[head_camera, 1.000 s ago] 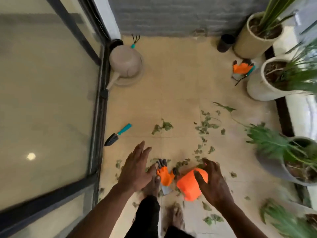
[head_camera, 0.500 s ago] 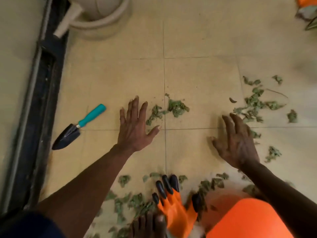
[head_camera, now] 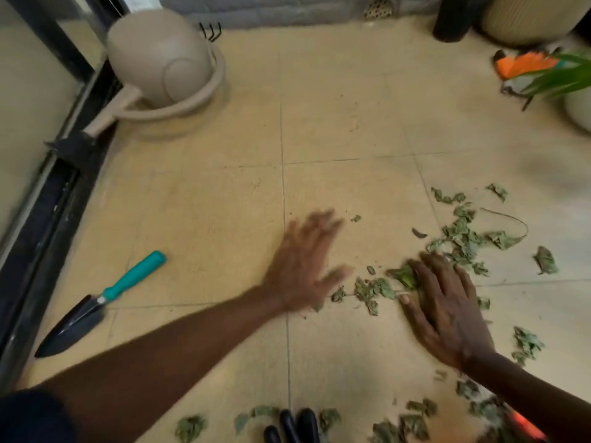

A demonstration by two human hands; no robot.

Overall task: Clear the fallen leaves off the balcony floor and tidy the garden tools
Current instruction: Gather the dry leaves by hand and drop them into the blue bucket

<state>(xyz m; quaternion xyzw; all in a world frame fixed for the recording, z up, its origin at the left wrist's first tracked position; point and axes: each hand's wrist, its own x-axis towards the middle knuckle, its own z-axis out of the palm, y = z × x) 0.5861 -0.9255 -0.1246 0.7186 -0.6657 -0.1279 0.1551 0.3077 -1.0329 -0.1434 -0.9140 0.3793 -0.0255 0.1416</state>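
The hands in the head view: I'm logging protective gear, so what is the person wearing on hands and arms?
The left hand and right hand are bare: no gloves, no ring or watch showing, though the left is blurred. Both forearms are uncovered; a dark sleeve shows at the left upper arm.

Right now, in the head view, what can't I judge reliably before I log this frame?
Head view only.
Left hand: motion blur; contact with the floor unclear.
Black claw tips: the rest is cut off by the bottom edge.
Orange object, bottom right: blurred, cut off by the edge.
Orange item, top right: blurred, partly behind plant leaves.
Black prongs: the rest is hidden behind the watering can.
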